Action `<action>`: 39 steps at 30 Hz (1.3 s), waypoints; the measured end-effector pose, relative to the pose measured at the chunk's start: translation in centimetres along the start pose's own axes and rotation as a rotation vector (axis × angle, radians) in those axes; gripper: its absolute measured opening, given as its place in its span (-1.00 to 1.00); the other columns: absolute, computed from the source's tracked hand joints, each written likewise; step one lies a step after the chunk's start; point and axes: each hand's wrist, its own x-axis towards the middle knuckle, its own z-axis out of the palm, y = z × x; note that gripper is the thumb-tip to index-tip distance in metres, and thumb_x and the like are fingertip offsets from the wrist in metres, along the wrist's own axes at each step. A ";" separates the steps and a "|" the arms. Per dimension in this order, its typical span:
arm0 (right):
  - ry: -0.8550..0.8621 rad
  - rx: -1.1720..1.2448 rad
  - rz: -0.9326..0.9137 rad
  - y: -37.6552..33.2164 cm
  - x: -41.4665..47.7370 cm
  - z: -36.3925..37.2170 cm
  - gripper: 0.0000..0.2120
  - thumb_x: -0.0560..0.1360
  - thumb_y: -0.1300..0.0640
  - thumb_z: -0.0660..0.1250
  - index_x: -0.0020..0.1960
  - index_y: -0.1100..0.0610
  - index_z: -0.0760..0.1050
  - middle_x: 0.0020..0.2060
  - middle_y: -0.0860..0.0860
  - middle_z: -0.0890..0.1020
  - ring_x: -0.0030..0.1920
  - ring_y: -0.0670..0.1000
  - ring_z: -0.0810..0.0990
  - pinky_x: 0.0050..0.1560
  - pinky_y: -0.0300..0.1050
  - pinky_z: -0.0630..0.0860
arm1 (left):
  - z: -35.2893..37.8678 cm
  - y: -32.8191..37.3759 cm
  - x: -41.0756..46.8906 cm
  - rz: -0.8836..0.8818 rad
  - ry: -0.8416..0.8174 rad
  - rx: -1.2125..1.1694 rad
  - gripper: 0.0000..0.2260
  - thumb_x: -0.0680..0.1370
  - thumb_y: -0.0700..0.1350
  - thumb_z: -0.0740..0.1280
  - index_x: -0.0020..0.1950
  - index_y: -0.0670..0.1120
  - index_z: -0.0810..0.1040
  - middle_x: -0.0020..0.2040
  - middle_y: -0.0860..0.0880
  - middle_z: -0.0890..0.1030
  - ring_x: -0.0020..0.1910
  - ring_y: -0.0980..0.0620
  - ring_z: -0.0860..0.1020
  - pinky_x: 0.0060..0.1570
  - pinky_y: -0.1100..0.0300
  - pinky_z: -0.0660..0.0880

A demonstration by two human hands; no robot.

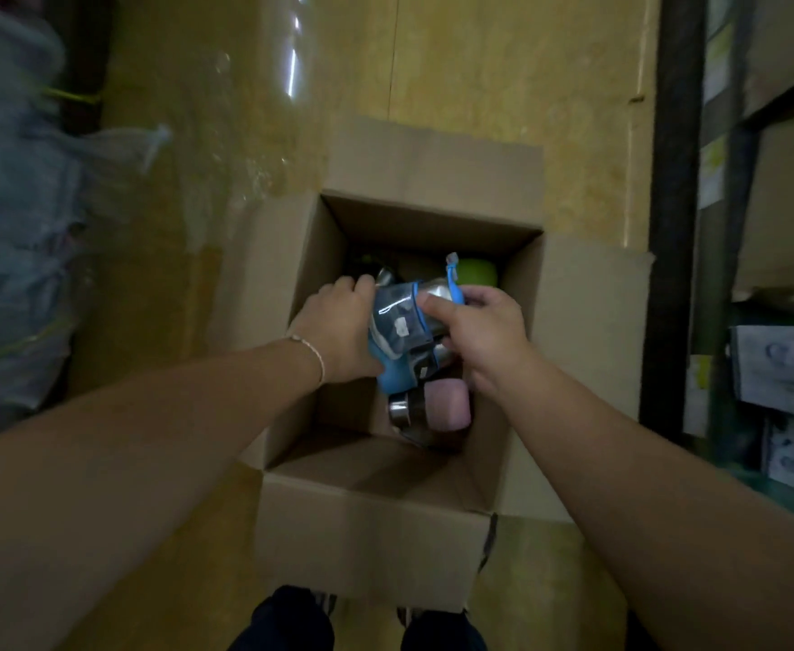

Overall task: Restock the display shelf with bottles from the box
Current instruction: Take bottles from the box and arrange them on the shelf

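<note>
I see a brown cardboard box (371, 533) standing open, its flaps folded outward. Over its mouth a blue and steel bottle in a clear plastic sleeve (397, 321) sits tilted, gripped between the left hand (338, 331) and the right hand (484, 335). Lower inside, a pink-ended bottle (447, 406) lies on its side, and a green-topped bottle (477, 271) rests against the far wall. The dark metal display shelf (672, 227) stands just right of the box.

Brown cardboard box (376, 547) — blue bottle (397, 340), pink (447, 406) & lime-green (477, 271) ones — yellow floor (479, 86).
</note>
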 end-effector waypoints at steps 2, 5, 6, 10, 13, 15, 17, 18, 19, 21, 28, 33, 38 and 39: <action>0.005 -0.007 -0.035 -1.9 -2.1 -1.2 -0.48 0.34 0.05 0.62 0.21 0.11 0.51 0.02 0.04 0.67 -0.03 0.00 0.69 -0.25 -0.22 0.56 | -1.9 1.4 -1.4 0.006 0.038 -0.017 -0.24 0.18 0.17 0.58 0.24 -0.07 0.35 0.11 -0.12 0.47 0.07 -0.16 0.50 0.04 -0.05 0.52; -0.005 0.002 -0.067 -4.9 -5.9 -3.1 -0.51 0.36 0.06 0.61 0.19 0.11 0.50 0.00 0.03 0.68 -0.07 -0.03 0.70 -0.30 -0.28 0.57 | -4.8 3.5 -3.9 0.018 0.080 -0.030 -0.21 0.17 0.20 0.56 0.27 -0.06 0.33 0.11 -0.10 0.47 0.07 -0.12 0.49 0.04 -0.03 0.52; -0.004 -0.002 -0.077 -5.9 -7.4 -3.8 -0.52 0.35 0.07 0.61 0.18 0.11 0.51 -0.01 0.03 0.68 -0.06 -0.02 0.70 -0.28 -0.26 0.59 | -5.7 4.2 -5.0 0.019 0.089 -0.036 -0.19 0.17 0.20 0.56 0.28 -0.06 0.32 0.12 -0.09 0.46 0.08 -0.11 0.48 0.04 -0.04 0.52; 0.001 -0.019 -0.094 -9.8 -14.2 -6.3 -0.51 0.34 0.05 0.63 0.17 0.08 0.51 0.00 0.02 0.67 -0.04 -0.01 0.70 -0.08 -0.06 0.68 | -10.3 7.4 -10.5 0.018 0.128 -0.105 -0.16 0.15 0.19 0.53 0.31 -0.04 0.28 0.14 -0.08 0.44 0.12 -0.10 0.47 0.05 -0.06 0.54; -0.005 -0.023 -0.136 -13.2 -20.1 -8.5 -0.54 0.37 0.04 0.61 0.18 0.07 0.50 0.01 -0.02 0.67 -0.07 -0.09 0.68 -0.15 -0.17 0.61 | -14.4 10.2 -14.9 0.034 0.162 -0.127 -0.18 0.17 0.17 0.54 0.32 -0.04 0.28 0.15 -0.07 0.43 0.10 -0.08 0.48 0.04 -0.05 0.54; 0.014 -0.059 -0.194 -15.5 -23.9 -9.8 -0.53 0.34 -0.01 0.61 0.16 0.03 0.51 -0.01 -0.05 0.68 -0.07 -0.11 0.68 -0.10 -0.16 0.62 | -17.1 12.1 -17.8 0.047 0.206 -0.142 -0.19 0.17 0.17 0.55 0.30 -0.05 0.30 0.14 -0.08 0.43 0.08 -0.09 0.49 0.02 -0.05 0.54; 0.042 -0.105 -0.248 -17.4 -27.2 -11.0 -0.50 0.28 -0.09 0.63 0.13 -0.03 0.53 -0.02 -0.09 0.68 -0.05 -0.12 0.68 -0.03 -0.10 0.65 | -19.4 13.7 -20.3 0.064 0.242 -0.158 -0.18 0.17 0.17 0.56 0.31 -0.05 0.30 0.14 -0.07 0.44 0.08 -0.07 0.49 0.02 -0.03 0.54; 0.053 -0.120 -0.264 -18.2 -28.7 -11.5 -0.49 0.27 -0.10 0.63 0.13 -0.03 0.53 -0.01 -0.09 0.68 -0.03 -0.12 0.68 -0.01 -0.09 0.65 | -20.4 14.4 -21.5 0.070 0.255 -0.167 -0.18 0.17 0.17 0.57 0.30 -0.05 0.30 0.15 -0.06 0.45 0.08 -0.06 0.48 0.03 -0.01 0.54; 0.062 -0.125 -0.276 -19.1 -30.3 -11.9 -0.48 0.28 -0.07 0.63 0.16 -0.01 0.53 0.01 -0.09 0.67 -0.01 -0.11 0.67 -0.02 -0.11 0.64 | -21.4 15.0 -22.6 0.075 0.268 -0.177 -0.19 0.17 0.16 0.57 0.30 -0.04 0.31 0.15 -0.05 0.45 0.09 -0.05 0.48 0.04 0.01 0.54; 0.088 -0.129 -0.300 -20.8 -32.9 -12.5 -0.47 0.33 -0.01 0.62 0.22 0.05 0.52 0.05 -0.07 0.64 0.01 -0.13 0.63 -0.06 -0.20 0.60 | -23.2 16.2 -24.5 0.093 0.291 -0.200 -0.20 0.18 0.16 0.57 0.30 -0.04 0.32 0.16 -0.04 0.45 0.10 -0.04 0.47 0.07 0.01 0.54; 0.179 -0.112 -0.418 -25.3 -41.1 -13.6 -0.43 0.35 -0.03 0.60 0.26 0.08 0.49 0.12 -0.07 0.59 0.03 -0.18 0.57 -0.08 -0.28 0.49 | -29.9 18.3 -29.7 0.203 0.349 -0.215 -0.19 0.25 0.09 0.59 0.38 -0.07 0.30 0.22 -0.05 0.44 0.17 -0.04 0.47 0.11 0.05 0.51; 0.233 -0.062 -0.518 -28.1 -46.9 -13.3 -0.52 0.32 -0.03 0.62 0.15 -0.01 0.50 0.10 -0.06 0.62 0.08 -0.10 0.61 0.14 -0.08 0.59 | -34.5 18.5 -33.7 0.321 0.379 -0.300 -0.16 0.22 0.09 0.61 0.38 -0.07 0.30 0.26 -0.02 0.39 0.18 0.00 0.46 0.11 0.06 0.54; 0.335 -0.066 -0.651 -31.4 -53.9 -13.5 -0.65 0.35 0.05 0.61 0.03 -0.02 0.52 -0.04 -0.10 0.64 -0.06 -0.16 0.63 -0.02 -0.21 0.59 | -39.2 19.2 -37.6 0.447 0.459 -0.309 -0.24 0.20 0.16 0.58 0.29 0.00 0.35 0.18 0.04 0.39 0.10 0.03 0.48 0.06 0.08 0.54; 0.358 -0.067 -0.682 -32.2 -55.3 -13.7 -0.68 0.36 0.06 0.60 -0.03 -0.05 0.50 -0.09 -0.14 0.62 -0.10 -0.19 0.61 -0.04 -0.21 0.59 | -40.3 19.6 -38.4 0.476 0.491 -0.309 -0.26 0.21 0.17 0.56 0.29 0.01 0.35 0.17 0.05 0.40 0.09 0.04 0.48 0.04 0.10 0.54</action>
